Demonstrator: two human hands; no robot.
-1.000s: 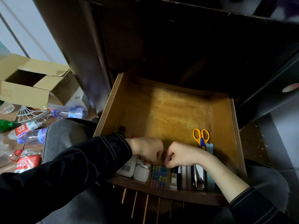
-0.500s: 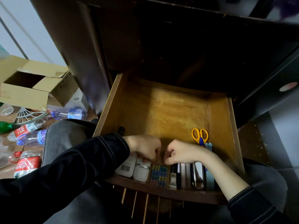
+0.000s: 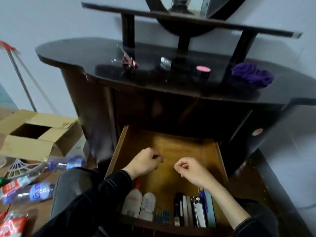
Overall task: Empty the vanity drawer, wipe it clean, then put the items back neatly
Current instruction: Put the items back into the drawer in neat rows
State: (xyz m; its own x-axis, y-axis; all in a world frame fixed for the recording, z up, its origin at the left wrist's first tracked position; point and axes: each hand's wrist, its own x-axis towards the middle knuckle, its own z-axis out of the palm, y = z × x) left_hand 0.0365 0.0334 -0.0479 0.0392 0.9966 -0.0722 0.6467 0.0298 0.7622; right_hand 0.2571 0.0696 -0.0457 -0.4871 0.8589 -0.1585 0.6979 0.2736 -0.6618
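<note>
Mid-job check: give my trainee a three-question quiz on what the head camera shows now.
1. True or false: the drawer is pulled open.
2. Where do the two white bottles lie? A) front left of the drawer B) on the vanity top C) in the cardboard box
3. Fill in: the purple cloth sits at the vanity top's ____ end.

Key: 1 true; 2 A; 3 right. Both the left hand and right hand are loosely curled above the drawer.

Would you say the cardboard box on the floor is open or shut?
Open: the cardboard box has its flaps spread outward, and its dark interior shows between them.
</note>
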